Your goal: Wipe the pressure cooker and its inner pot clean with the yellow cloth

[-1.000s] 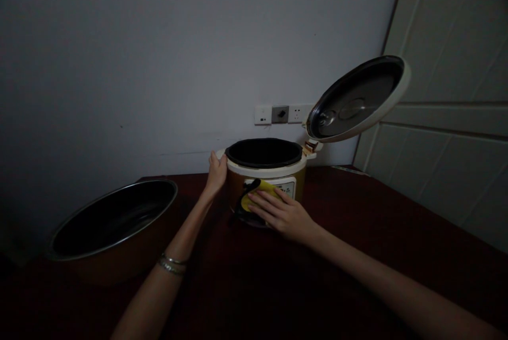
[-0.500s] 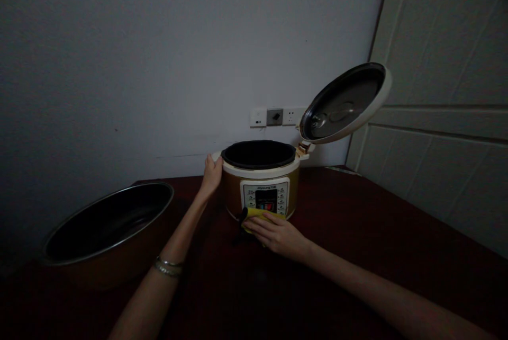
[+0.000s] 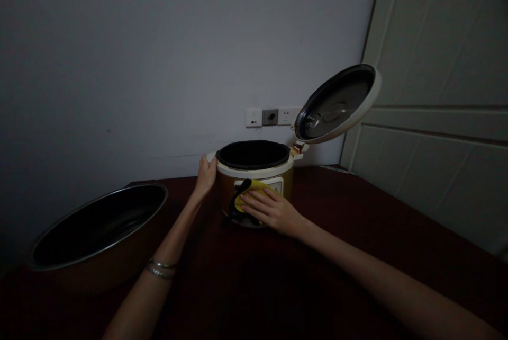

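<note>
A brown and white rice cooker stands on a dark red table, its hinged lid tilted open to the right and the black inner pot showing. My left hand grips the cooker's left rim. My right hand lies with flat fingers on a yellow cloth, pressing it against the cooker's front panel, which it mostly covers.
A large dark metal bowl sits on the table at the left. Wall sockets are behind the cooker on a pale wall. A white panelled door stands to the right.
My right hand with the yellow cloth went down to the cooker's base, baring the panel, and has come back up over the front. My left hand stayed on the rim.
</note>
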Demonstrator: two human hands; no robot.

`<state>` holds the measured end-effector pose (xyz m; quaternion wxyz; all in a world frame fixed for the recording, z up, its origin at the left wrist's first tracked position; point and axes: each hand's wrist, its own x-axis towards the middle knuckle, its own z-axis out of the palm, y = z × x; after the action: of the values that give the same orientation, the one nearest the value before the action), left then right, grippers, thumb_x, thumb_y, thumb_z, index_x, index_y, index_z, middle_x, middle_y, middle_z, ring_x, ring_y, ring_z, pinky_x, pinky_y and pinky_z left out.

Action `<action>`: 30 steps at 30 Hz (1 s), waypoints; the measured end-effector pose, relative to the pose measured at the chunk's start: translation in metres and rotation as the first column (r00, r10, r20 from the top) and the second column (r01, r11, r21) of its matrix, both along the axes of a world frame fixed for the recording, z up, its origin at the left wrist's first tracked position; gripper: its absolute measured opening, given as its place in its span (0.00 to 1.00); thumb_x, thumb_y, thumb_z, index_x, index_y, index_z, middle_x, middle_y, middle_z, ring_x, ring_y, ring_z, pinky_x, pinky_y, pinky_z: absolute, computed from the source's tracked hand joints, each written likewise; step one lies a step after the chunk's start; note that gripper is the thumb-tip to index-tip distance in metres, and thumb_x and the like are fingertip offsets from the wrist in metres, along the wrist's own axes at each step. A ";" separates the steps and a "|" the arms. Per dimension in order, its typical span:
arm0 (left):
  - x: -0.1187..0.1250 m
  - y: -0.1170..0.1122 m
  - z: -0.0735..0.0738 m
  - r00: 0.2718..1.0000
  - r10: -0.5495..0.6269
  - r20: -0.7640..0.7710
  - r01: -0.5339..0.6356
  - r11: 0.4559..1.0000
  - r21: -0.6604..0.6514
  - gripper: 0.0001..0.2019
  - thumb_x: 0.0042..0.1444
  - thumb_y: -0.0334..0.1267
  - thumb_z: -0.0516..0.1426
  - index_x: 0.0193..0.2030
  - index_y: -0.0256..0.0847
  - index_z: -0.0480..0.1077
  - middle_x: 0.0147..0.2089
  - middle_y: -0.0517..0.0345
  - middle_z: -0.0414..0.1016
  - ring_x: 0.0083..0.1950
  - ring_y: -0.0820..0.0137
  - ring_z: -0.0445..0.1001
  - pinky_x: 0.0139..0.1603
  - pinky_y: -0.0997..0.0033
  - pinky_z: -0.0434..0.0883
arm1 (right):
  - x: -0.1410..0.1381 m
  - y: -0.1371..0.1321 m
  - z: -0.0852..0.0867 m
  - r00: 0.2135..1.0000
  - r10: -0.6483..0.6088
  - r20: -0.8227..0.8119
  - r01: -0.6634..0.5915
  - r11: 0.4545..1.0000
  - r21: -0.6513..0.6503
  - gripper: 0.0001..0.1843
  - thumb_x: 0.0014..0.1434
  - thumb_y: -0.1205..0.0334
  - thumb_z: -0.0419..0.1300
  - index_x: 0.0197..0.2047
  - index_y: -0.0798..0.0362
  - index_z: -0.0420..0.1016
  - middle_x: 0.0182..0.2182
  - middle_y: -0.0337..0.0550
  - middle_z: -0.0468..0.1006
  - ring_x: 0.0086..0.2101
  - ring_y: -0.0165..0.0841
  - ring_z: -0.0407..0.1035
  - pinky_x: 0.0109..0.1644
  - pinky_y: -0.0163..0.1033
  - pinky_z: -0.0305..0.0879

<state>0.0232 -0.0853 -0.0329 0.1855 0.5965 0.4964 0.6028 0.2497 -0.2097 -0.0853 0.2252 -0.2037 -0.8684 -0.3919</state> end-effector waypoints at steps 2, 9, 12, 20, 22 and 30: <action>0.001 0.000 0.001 1.000 0.020 -0.008 -0.020 0.999 -0.041 0.27 0.57 0.43 0.49 0.60 0.29 0.55 0.66 0.37 0.52 0.68 0.57 0.48 0.66 0.59 0.47 | 0.013 -0.006 -0.023 0.998 0.017 0.060 -0.014 0.999 -0.040 0.20 0.64 0.70 0.48 0.58 0.55 0.64 0.61 0.42 0.60 0.59 0.35 0.56 0.60 0.45 0.59; 0.002 0.000 0.000 0.999 0.047 -0.012 -0.048 0.998 -0.037 0.30 0.57 0.43 0.48 0.63 0.28 0.52 0.67 0.38 0.50 0.68 0.57 0.47 0.67 0.57 0.46 | 0.048 -0.007 -0.015 0.997 0.029 -0.068 -0.034 0.997 -0.065 0.20 0.64 0.71 0.47 0.58 0.55 0.64 0.58 0.44 0.65 0.61 0.37 0.53 0.61 0.51 0.57; 0.002 0.002 -0.001 0.999 0.032 0.006 -0.032 0.999 -0.019 0.30 0.56 0.44 0.48 0.63 0.29 0.52 0.67 0.39 0.50 0.68 0.58 0.47 0.67 0.59 0.45 | 0.049 0.003 0.009 0.970 0.032 -0.241 -0.049 0.997 -0.066 0.22 0.64 0.71 0.46 0.60 0.54 0.61 0.60 0.48 0.62 0.63 0.39 0.46 0.62 0.55 0.55; 0.003 0.004 -0.003 0.999 0.037 -0.001 -0.037 0.999 0.021 0.28 0.57 0.43 0.48 0.62 0.30 0.54 0.65 0.39 0.55 0.67 0.56 0.50 0.66 0.56 0.48 | 0.051 0.001 -0.042 0.956 0.047 -0.291 -0.082 0.990 -0.111 0.21 0.64 0.70 0.46 0.60 0.56 0.62 0.56 0.52 0.67 0.63 0.40 0.46 0.60 0.55 0.58; 0.003 0.003 -0.003 0.999 0.047 0.002 -0.047 0.999 0.018 0.28 0.56 0.42 0.48 0.61 0.29 0.54 0.65 0.39 0.55 0.67 0.57 0.50 0.66 0.57 0.48 | 0.057 -0.004 -0.056 0.981 0.047 -0.187 -0.076 0.985 -0.155 0.21 0.65 0.70 0.46 0.59 0.55 0.62 0.55 0.50 0.69 0.62 0.38 0.49 0.60 0.53 0.58; 0.005 0.002 -0.001 0.998 0.065 0.002 -0.065 0.998 0.001 0.30 0.56 0.42 0.48 0.63 0.26 0.52 0.66 0.35 0.52 0.68 0.57 0.48 0.67 0.58 0.46 | 0.061 -0.005 -0.022 0.982 0.050 -0.181 -0.084 0.978 -0.189 0.23 0.64 0.71 0.45 0.62 0.54 0.59 0.58 0.48 0.65 0.62 0.36 0.48 0.62 0.51 0.57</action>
<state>0.0278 -0.0828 -0.0340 0.1659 0.5795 0.5150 0.6095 0.3103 -0.2147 -0.1069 0.2930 -0.2292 -0.8858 -0.2774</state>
